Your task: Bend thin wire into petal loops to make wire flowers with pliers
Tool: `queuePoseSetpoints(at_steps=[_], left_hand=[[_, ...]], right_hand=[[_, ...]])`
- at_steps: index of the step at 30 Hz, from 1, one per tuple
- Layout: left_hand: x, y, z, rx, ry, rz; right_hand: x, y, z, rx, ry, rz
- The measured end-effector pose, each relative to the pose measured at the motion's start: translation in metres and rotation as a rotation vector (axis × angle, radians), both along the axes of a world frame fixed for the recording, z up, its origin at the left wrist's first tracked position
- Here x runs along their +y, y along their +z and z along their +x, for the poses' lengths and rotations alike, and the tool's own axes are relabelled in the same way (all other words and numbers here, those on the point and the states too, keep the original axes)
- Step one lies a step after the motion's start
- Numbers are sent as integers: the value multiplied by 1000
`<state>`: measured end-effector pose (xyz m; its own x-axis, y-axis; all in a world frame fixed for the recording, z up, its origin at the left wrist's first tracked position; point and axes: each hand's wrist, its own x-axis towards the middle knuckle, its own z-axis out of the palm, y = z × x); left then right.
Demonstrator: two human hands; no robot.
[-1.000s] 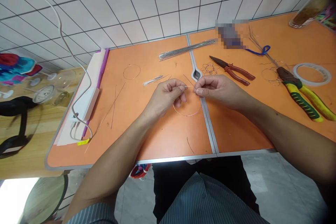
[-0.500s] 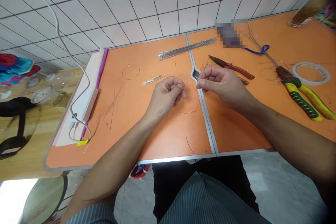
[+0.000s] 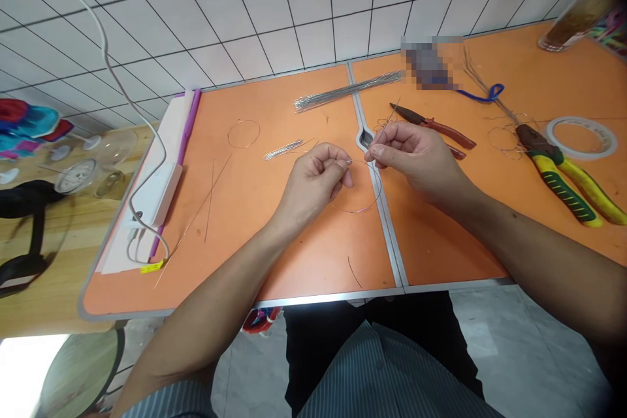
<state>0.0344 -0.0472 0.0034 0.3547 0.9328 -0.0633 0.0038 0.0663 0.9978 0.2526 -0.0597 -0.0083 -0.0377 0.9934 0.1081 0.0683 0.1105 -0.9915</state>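
Thin wire [image 3: 358, 211] curves in a loop below and between my hands, over the orange table. My left hand [image 3: 319, 177] pinches it with thumb and forefinger, and a bright tip shows at the fingertips. Just to the right, my right hand [image 3: 412, 155] has thumb and fingers closed on the wire. A straight end pokes up past its fingers. Fingers cover the exact points of grip. Behind the right hand lie red-handled pliers [image 3: 443, 130] and a small tangle of wire.
A bundle of straight wires [image 3: 347, 91] lies at the back, a shorter bundle [image 3: 284, 149] nearer. A wire ring [image 3: 243, 134] and loose wires are left. Yellow-green pliers [image 3: 563, 176], a tape roll [image 3: 607, 140] and a glass [image 3: 558, 39] stand right; a white power strip [image 3: 161, 192] is left.
My left hand has shifted slightly right, nearer my right hand. The loop has swung a little to the right. The wire end above my right hand leans further right.
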Motion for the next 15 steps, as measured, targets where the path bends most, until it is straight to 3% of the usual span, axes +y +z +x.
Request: queuePoseSetpoints(at_steps=[7, 15], left_hand=[[-1, -1, 0, 6, -18, -1], [4, -4, -3, -34, -105, -94]], right_hand=[[-1, 2, 0, -11, -7, 1], [-3, 2, -1, -47, 167, -86]])
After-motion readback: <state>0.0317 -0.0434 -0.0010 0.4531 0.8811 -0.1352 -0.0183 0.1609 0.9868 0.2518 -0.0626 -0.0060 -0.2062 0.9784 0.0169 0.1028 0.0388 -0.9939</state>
